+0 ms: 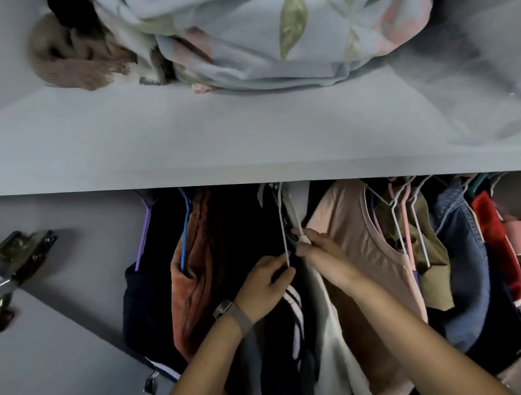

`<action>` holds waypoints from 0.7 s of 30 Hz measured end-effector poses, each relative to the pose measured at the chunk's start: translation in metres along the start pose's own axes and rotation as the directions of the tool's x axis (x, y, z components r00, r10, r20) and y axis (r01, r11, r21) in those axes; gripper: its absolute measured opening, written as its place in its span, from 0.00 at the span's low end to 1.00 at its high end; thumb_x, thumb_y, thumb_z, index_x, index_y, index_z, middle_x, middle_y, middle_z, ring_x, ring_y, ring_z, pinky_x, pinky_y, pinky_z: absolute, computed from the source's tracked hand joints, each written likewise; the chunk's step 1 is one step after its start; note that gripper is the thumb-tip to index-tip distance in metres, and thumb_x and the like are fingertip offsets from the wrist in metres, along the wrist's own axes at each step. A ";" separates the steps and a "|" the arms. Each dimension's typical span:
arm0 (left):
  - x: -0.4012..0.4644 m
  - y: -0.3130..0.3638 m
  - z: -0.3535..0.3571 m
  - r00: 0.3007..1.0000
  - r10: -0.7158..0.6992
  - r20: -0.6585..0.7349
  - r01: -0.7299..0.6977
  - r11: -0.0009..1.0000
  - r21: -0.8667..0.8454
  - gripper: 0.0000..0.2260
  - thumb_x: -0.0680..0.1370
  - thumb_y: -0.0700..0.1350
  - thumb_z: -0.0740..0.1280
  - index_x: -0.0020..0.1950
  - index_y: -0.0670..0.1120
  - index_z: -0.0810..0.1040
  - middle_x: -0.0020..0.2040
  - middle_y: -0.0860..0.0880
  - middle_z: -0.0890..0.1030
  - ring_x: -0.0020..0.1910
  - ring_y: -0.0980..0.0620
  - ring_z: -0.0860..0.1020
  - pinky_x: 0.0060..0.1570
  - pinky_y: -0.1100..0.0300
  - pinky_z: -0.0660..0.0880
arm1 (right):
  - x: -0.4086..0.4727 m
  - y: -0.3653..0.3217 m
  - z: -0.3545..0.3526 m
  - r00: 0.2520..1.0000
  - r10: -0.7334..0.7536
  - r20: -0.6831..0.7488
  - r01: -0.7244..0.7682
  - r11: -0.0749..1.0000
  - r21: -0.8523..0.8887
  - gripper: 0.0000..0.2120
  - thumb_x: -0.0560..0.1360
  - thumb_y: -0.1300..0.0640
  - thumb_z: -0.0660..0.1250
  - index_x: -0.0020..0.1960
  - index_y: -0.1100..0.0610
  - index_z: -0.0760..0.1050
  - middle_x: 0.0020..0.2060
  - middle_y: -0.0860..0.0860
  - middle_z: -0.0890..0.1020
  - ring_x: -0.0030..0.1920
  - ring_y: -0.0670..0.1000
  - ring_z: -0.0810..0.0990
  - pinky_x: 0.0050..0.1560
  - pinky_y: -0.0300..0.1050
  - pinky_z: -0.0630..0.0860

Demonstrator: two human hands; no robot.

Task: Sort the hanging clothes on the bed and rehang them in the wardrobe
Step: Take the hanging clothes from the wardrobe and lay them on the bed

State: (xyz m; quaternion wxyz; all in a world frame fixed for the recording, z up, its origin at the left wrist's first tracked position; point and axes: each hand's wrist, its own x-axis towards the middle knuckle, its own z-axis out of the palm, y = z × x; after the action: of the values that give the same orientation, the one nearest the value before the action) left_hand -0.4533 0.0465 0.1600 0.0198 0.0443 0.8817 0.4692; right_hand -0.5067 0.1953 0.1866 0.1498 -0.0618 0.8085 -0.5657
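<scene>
Grey wardrobe shelf [187, 134] seen at 12 o'clock, white hanger [283, 226] held upright, pinched by left hand [267, 284], white top [330, 331] gripped by right hand [322, 254].

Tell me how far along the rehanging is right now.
Done: many garments already hang under the shelf, among them a rust top and a pink tank top. In hand: the left hand pinches a white hanger while the right hand holds the pale garment on it. Left: unclear, since the bed is out of view.
</scene>
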 end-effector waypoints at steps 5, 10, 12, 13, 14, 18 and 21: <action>-0.004 -0.014 -0.019 0.991 0.034 -0.131 -0.033 0.999 0.004 0.14 0.78 0.44 0.62 0.63 0.46 0.77 0.55 0.53 0.74 0.59 0.56 0.74 0.58 0.75 0.64 | 0.024 -0.017 0.027 0.986 0.133 -0.098 -0.119 0.984 0.134 0.17 0.72 0.46 0.71 0.36 0.59 0.73 0.30 0.53 0.74 0.33 0.50 0.75 0.37 0.42 0.68; -0.016 -0.028 -0.046 0.969 -0.090 -0.231 0.073 0.994 -0.080 0.13 0.77 0.35 0.61 0.58 0.47 0.78 0.58 0.49 0.74 0.50 0.58 0.78 0.47 0.78 0.70 | 0.041 -0.021 0.033 0.936 0.242 -0.253 -0.223 0.969 0.103 0.19 0.75 0.52 0.67 0.28 0.57 0.68 0.24 0.51 0.72 0.28 0.51 0.72 0.32 0.39 0.68; -0.018 -0.026 -0.057 0.970 -0.081 -0.228 0.056 0.992 -0.110 0.13 0.77 0.35 0.62 0.56 0.47 0.78 0.56 0.49 0.76 0.49 0.59 0.78 0.46 0.78 0.70 | 0.034 -0.024 0.025 0.926 0.254 -0.279 -0.203 0.959 0.199 0.14 0.74 0.54 0.68 0.32 0.57 0.70 0.25 0.52 0.73 0.26 0.50 0.73 0.28 0.36 0.67; -0.017 -0.023 -0.062 0.970 -0.073 -0.230 0.044 0.991 -0.129 0.12 0.77 0.35 0.62 0.55 0.48 0.78 0.55 0.50 0.77 0.48 0.59 0.78 0.46 0.77 0.70 | 0.029 -0.027 0.021 0.926 0.242 -0.290 -0.178 0.957 0.230 0.14 0.73 0.55 0.69 0.32 0.56 0.69 0.24 0.51 0.72 0.25 0.50 0.71 0.27 0.36 0.67; -0.016 -0.017 -0.065 0.972 -0.066 -0.226 0.032 0.988 -0.153 0.13 0.77 0.35 0.61 0.54 0.50 0.78 0.53 0.51 0.78 0.46 0.60 0.78 0.45 0.75 0.71 | 0.023 -0.028 0.017 0.931 0.222 -0.290 -0.152 0.957 0.247 0.15 0.72 0.55 0.69 0.31 0.55 0.67 0.23 0.50 0.70 0.24 0.50 0.69 0.28 0.38 0.66; -0.001 0.020 -0.060 0.988 -0.021 -0.151 -0.028 0.948 -0.316 0.12 0.78 0.36 0.60 0.51 0.53 0.76 0.47 0.52 0.80 0.40 0.63 0.78 0.40 0.70 0.75 | -0.009 -0.035 -0.002 0.948 0.165 -0.273 -0.099 0.966 0.238 0.18 0.70 0.58 0.70 0.28 0.54 0.64 0.22 0.50 0.66 0.22 0.48 0.65 0.28 0.40 0.63; 0.014 0.044 -0.036 0.986 0.065 -0.156 -0.104 0.961 -0.255 0.13 0.76 0.40 0.66 0.60 0.51 0.74 0.54 0.51 0.78 0.51 0.56 0.77 0.51 0.60 0.77 | -0.038 -0.030 -0.023 0.958 0.174 -0.228 -0.152 0.982 0.111 0.19 0.70 0.59 0.70 0.25 0.56 0.66 0.19 0.49 0.67 0.22 0.48 0.66 0.27 0.37 0.64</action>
State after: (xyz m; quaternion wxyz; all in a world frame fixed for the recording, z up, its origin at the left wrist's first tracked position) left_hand -0.4676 0.0424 0.2164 -0.0594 0.0443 0.8084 0.5840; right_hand -0.4802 0.2158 0.2282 0.1011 0.0798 0.7959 -0.5916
